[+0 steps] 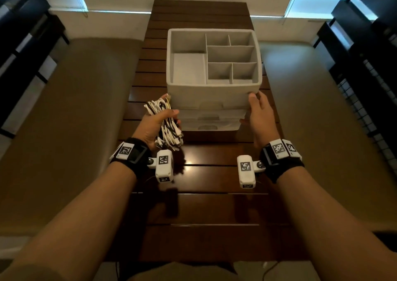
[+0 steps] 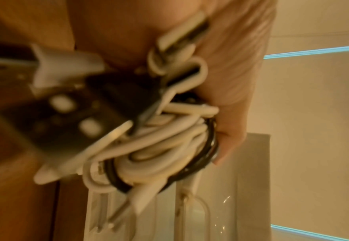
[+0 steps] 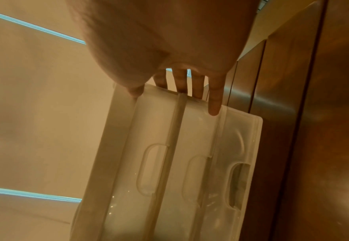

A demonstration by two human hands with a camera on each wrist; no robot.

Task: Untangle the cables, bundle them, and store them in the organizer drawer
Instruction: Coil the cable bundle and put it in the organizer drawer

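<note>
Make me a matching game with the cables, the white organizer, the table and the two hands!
Things:
1. cable bundle
2. organizer
3. right hand
4. table

Where or how:
A. dark brown wooden slats
B. fingers straight, touching the organizer's side
C. gripped in the left hand
D. divided top tray, drawers below

Pairs: 1-C, 2-D, 3-B, 4-A

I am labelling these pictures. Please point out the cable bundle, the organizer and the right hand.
cable bundle (image 1: 166, 120), head view, on the white loops below the left hand's (image 1: 155, 123) fingers.
organizer (image 1: 211, 97), head view, on its front wall.
right hand (image 1: 258, 114), head view, on its back.
</note>
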